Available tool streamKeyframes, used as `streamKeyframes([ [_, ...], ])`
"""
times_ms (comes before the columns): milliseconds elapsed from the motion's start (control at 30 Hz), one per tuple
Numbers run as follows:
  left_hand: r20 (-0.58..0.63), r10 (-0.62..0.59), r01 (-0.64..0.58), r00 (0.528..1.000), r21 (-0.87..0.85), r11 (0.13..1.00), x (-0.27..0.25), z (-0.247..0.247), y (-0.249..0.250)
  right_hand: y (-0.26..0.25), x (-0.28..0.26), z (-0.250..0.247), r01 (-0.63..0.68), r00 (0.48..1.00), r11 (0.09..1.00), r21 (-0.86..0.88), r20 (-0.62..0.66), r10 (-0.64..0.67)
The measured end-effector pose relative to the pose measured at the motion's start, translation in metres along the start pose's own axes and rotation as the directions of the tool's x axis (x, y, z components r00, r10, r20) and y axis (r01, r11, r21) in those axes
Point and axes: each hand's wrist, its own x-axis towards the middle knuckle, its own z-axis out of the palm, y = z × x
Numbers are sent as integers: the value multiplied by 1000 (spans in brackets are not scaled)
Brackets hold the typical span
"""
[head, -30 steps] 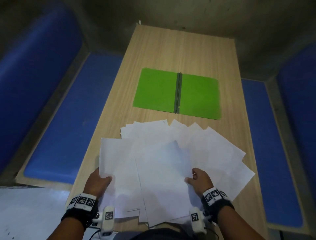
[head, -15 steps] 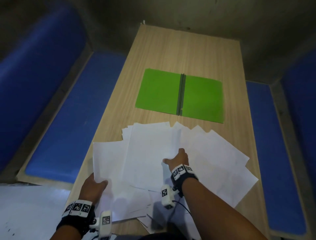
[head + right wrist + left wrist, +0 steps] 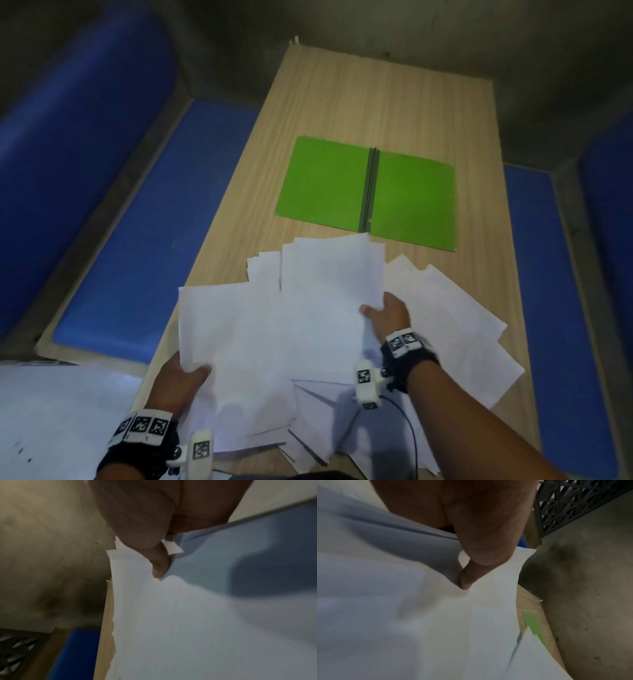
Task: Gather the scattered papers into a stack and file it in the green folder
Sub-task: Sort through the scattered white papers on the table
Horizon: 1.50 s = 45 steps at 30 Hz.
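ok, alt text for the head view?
Two hands gather loose white papers on a wooden table: left hand holds one sheet's edge, right hand another. An open green folder lies beyond, blue benches alongside.

The left hand (image 3: 471, 524) fills the top of the left wrist view, its thumb (image 3: 471, 574) pressed down on a white sheet while the papers (image 3: 419, 622) spread blurred across the lower left. One sheet edge runs under the hand, shaded grey. At the right a strip of the wooden counter (image 3: 529, 601) shows past the papers' edge, with a sliver of the green folder (image 3: 532, 623) lying on it. Beyond the counter is a grey concrete floor (image 3: 590, 601), and a dark lattice panel (image 3: 573, 500) crosses the top right corner.
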Motion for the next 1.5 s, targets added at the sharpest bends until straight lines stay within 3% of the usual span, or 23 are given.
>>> streamKeyframes([
  [100,-54,-12,10,998,-39,999,2,-18,-2,12,9,-39,7,999,1000,14,-39,-7],
  [267,-110,-66,60,992,-65,996,3,-34,-5,36,-9,-70,-110,990,991,-79,76,116],
  [500,-91,-58,57,994,-21,998,0,-19,-7,58,-23,-26,-25,999,986,-163,33,30],
  [667,-40,-41,41,998,13,999,-7,-5,-9,50,-19,-4,-173,985,977,-128,0,174],
  [833,-23,-39,41,999,84,996,-13,5,-12,50,-23,0,-354,929,918,-179,44,367],
  [967,-18,-39,41,999,107,993,-16,10,-10,63,-32,1,-347,913,879,-327,94,396],
  [1167,-8,-20,21,1000,127,992,-20,16,-7,78,-49,3,-347,918,924,-162,141,370],
  [1300,10,-16,15,1000,124,992,-22,18,-1,77,-51,5,-388,920,912,135,111,375],
  [1367,16,-13,10,1000,123,992,-22,17,1,78,-53,7,-404,914,879,253,159,374],
  [1433,17,8,-10,1000,119,993,-23,16,3,80,-56,11,-362,925,895,259,217,312],
  [1500,12,18,-19,1000,88,996,-22,14,5,79,-63,13,-236,950,955,180,251,188],
])
